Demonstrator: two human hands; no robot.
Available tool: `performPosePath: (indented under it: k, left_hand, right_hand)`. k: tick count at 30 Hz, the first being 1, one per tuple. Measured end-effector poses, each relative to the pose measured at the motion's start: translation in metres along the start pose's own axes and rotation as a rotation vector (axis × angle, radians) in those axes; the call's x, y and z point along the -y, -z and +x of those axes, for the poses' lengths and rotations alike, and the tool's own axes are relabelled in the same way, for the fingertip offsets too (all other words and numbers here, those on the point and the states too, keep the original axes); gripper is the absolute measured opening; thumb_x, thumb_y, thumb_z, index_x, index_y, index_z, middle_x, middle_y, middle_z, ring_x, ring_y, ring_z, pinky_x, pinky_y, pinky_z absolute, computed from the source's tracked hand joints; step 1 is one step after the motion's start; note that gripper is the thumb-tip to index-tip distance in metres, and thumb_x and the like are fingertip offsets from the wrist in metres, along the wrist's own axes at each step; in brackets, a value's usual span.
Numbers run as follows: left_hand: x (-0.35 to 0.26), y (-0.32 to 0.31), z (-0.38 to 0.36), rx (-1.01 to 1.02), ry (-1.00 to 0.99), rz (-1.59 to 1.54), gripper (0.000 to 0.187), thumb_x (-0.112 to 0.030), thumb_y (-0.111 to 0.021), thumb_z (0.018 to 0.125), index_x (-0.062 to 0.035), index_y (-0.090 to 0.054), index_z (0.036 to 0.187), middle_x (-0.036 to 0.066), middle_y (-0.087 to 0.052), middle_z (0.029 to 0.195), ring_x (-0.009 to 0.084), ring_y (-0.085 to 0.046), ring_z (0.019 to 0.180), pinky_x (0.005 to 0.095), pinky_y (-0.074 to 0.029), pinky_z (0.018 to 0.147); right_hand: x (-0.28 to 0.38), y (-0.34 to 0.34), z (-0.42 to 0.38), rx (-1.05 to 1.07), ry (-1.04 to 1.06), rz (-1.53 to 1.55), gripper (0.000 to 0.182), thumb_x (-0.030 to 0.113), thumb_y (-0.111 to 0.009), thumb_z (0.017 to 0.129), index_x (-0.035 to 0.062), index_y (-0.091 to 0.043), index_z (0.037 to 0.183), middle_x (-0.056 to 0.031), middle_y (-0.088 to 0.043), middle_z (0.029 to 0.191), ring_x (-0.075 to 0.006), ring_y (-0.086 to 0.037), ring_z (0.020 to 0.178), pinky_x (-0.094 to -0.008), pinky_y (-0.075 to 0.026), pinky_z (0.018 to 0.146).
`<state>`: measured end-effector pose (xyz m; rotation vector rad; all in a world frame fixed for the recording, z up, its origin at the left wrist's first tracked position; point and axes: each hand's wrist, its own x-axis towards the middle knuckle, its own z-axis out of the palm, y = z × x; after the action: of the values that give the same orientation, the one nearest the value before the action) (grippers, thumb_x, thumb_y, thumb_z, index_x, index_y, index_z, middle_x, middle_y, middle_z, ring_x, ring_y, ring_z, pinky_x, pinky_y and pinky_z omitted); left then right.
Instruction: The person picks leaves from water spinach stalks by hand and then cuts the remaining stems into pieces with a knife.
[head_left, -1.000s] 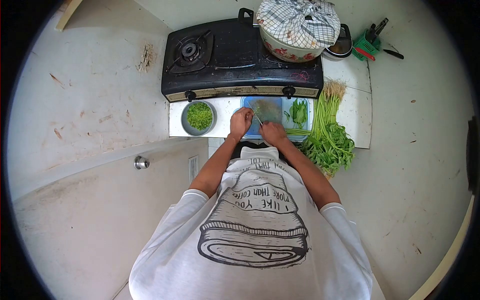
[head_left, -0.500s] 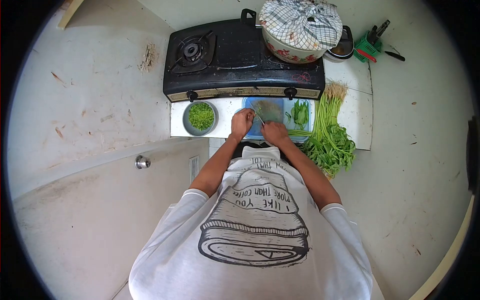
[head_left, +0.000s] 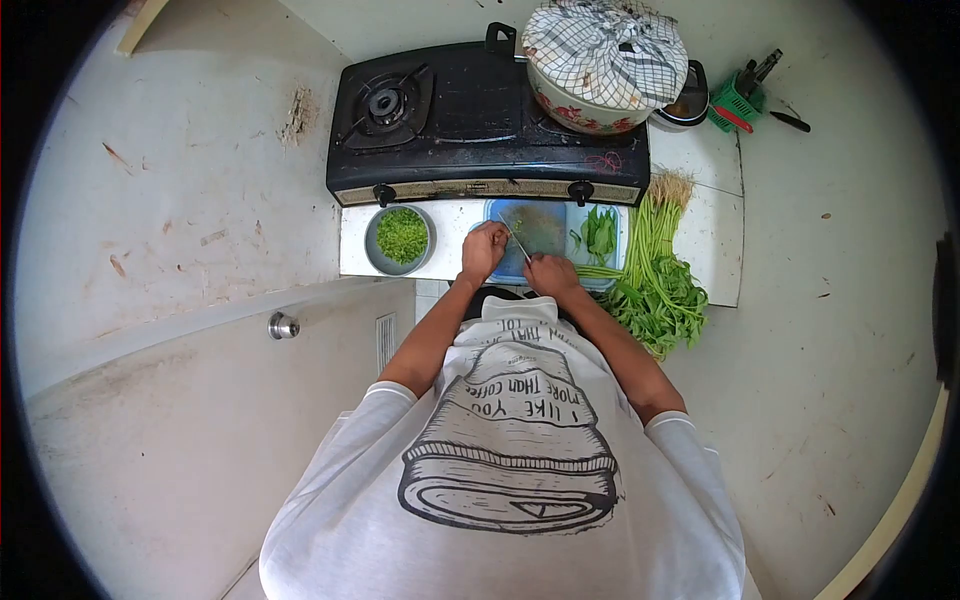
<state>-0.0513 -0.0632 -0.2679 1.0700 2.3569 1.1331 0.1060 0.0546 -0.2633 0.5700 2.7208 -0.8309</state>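
Observation:
My right hand (head_left: pixel 551 274) is closed around the handle of a knife (head_left: pixel 517 238), its thin blade slanting up and left over the blue tray (head_left: pixel 494 211). Close to the blade, my left hand (head_left: pixel 485 250) has its fingers pinched together; what lies in them is too small to make out. A few green bits show beside the blade. Loose green leaves (head_left: pixel 599 234) lie in the tray's right part. Some stalks (head_left: pixel 600 271) reach from a big bunch of leafy greens (head_left: pixel 655 280) towards my right hand. Left of the tray, a grey bowl (head_left: pixel 429 252) holds finely chopped greens (head_left: pixel 402 235).
Behind the tray stands a black two-burner stove (head_left: pixel 475 150). A flowered pot (head_left: pixel 590 115) with a checked cloth (head_left: pixel 605 55) sits on its right side. At the back right are a lidded pan (head_left: pixel 684 108) and a green basket (head_left: pixel 737 105) with knives. A wall borders the left.
My right hand and the knife have shifted very slightly down, and the blade leans a little differently. My left hand stays almost where it was.

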Motion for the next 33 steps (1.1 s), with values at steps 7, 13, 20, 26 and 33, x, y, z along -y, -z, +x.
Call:
performPosePath:
  k: [7, 13, 20, 26, 33]
  left_hand:
    - [0.002, -0.001, -0.003, 0.001, -0.04, -0.001, 0.009, -0.004, -0.067, 0.086, -0.0033, -0.071, 0.094, 0.015, -0.066, 0.085, 0.0338, -0.067, 0.074, 0.0429, -0.055, 0.071]
    - [-0.004, 0.005, -0.005, 0.034, -0.011, 0.049, 0.01, -0.002, -0.066, 0.086, -0.0024, -0.069, 0.095, 0.015, -0.061, 0.082, 0.0344, -0.065, 0.074, 0.0431, -0.054, 0.07]
    - [-0.004, 0.0, -0.004, -0.003, -0.006, -0.009, 0.007, 0.0, -0.066, 0.085, -0.0019, -0.068, 0.091, 0.014, -0.061, 0.082, 0.0316, -0.063, 0.071, 0.0409, -0.054, 0.069]
    - [0.0, 0.003, -0.003, 0.059, -0.048, 0.0, 0.009, 0.002, -0.066, 0.085, -0.002, -0.068, 0.093, 0.013, -0.062, 0.084, 0.0295, -0.064, 0.072, 0.0392, -0.054, 0.07]
    - [0.007, 0.015, 0.005, 0.183, -0.121, -0.028, 0.01, 0.002, -0.065, 0.086, -0.0028, -0.067, 0.095, 0.013, -0.062, 0.086, 0.0284, -0.066, 0.075, 0.0385, -0.054, 0.071]
  right_hand:
    - [0.008, -0.001, 0.017, 0.022, -0.005, -0.009, 0.043, 0.032, -0.05, 0.102, -0.0016, -0.073, 0.091, -0.0252, -0.075, 0.092, -0.0418, -0.074, 0.084, -0.0523, -0.058, 0.082]
    - [0.006, -0.004, 0.017, 0.057, -0.033, -0.021, 0.044, 0.033, -0.05, 0.102, -0.001, -0.076, 0.09, -0.0253, -0.075, 0.096, -0.0414, -0.074, 0.088, -0.0526, -0.058, 0.085]
    - [0.001, 0.002, -0.002, 0.076, -0.008, -0.035, 0.038, 0.03, -0.053, 0.098, -0.0002, -0.075, 0.09, -0.0247, -0.075, 0.096, -0.0408, -0.075, 0.087, -0.0523, -0.059, 0.081]
    - [0.004, 0.002, -0.004, -0.028, -0.019, -0.035, 0.037, 0.028, -0.052, 0.097, 0.0, -0.074, 0.087, -0.0233, -0.075, 0.091, -0.0386, -0.076, 0.084, -0.0519, -0.06, 0.078]
    - [0.015, -0.009, 0.016, -0.021, -0.09, -0.026, 0.037, 0.031, -0.052, 0.097, 0.0023, -0.076, 0.093, -0.0223, -0.076, 0.096, -0.0397, -0.076, 0.084, -0.053, -0.06, 0.078]
